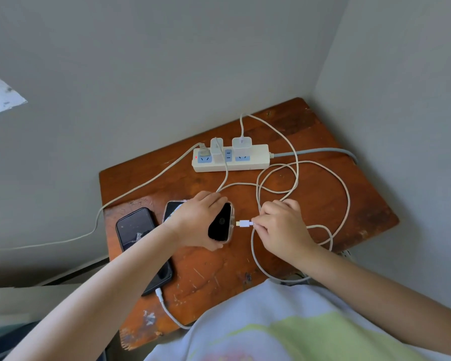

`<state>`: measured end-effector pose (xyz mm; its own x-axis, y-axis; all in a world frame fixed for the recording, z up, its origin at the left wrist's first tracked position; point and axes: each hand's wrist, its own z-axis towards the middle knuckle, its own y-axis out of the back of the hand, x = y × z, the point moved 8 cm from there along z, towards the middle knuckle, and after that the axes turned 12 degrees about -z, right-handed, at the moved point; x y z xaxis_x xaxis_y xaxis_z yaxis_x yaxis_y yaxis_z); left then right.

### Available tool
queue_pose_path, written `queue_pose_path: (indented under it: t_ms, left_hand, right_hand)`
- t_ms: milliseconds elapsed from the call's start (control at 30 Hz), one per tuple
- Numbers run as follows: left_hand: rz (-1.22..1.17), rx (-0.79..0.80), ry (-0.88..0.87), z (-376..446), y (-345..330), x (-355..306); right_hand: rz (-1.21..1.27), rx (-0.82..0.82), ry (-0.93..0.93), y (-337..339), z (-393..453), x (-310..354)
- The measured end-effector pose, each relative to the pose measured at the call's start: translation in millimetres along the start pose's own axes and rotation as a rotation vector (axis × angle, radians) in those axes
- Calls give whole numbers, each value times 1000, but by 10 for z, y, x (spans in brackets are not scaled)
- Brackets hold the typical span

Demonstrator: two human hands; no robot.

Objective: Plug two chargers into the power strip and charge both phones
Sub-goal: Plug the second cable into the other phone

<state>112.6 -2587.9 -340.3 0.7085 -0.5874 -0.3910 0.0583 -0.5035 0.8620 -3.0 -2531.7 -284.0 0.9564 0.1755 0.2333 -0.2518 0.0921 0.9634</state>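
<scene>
Table (310, 204): worn reddish-brown wood, scratched, set in a wall corner at centre frame.

Power strip (231, 158): white, upper centre of the table, red light lit at its left end. Two white chargers stand plugged in: left charger (216, 147) and right charger (242, 144). A grey plug (203, 151) sits in the leftmost socket.

First phone (138, 235): dark, flat at the table's left edge, partly under the left forearm; a white cable (164, 306) is plugged into its near end.

Second phone (220, 224): clear case, screen dark, centre frame, gripped from above by the left hand (195, 220).

Cable connector (244, 224): white, pinched between the right hand (281, 225) fingertips, tip pointing at the second phone's end, just short of it. Its cable (344, 194) loops across the table's right half.
</scene>
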Motion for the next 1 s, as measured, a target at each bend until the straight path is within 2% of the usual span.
queue_pose_path:
  t_ms: [133,667,800,1000]
  left_hand:
    - [-72,-76,7,-97,69,-74]
    - [-63,-59,58,-106,29,-227]
    - [-57,-39,70,-104,2,-238]
    - [-61,-40,73,-89,-18,-233]
  right_hand:
    - [19,5,-33,42,-10,1]
    - [-46,100,75,48,30,116]
    - [-32,228,61,-103,36,65]
    - [-12,276,144,-132,33,63]
